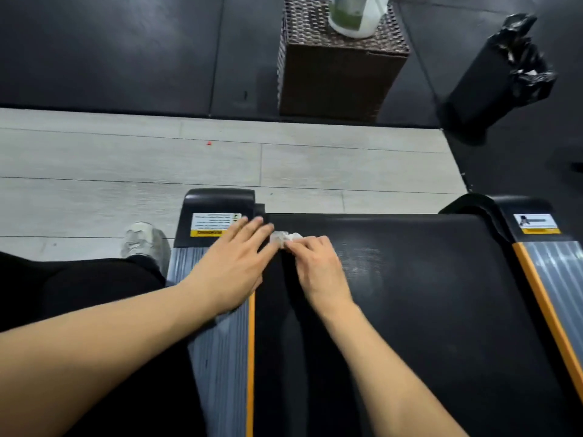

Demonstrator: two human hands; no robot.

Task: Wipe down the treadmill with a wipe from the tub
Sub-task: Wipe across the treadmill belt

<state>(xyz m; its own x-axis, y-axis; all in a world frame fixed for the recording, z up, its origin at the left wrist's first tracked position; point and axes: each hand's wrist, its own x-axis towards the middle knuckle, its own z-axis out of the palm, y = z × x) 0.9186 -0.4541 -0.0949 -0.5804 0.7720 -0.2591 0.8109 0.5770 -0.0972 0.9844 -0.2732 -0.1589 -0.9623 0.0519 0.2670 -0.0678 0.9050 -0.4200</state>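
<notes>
The wipe (287, 237) is bunched into a little white wad at the far left corner of the treadmill belt (410, 294), right by the end cap with the warning sticker (214, 224). The right hand (318, 266) has its grip clamped on it, fingertips curled over the wad and pressing it onto the belt. The left hand (235, 263) lies flat with its fingers apart, over the ribbed side rail (217, 357), fingertips just beside the wipe.

I'd guess the thing is damp, limp and weighs nothing, so it'll fold and drag (better pinned under flat fingers than pinched at an edge). The tub (355, 17) sits on a wicker stand (340, 77) across the floor, well apart, with a black bin (492, 86) to its right.
</notes>
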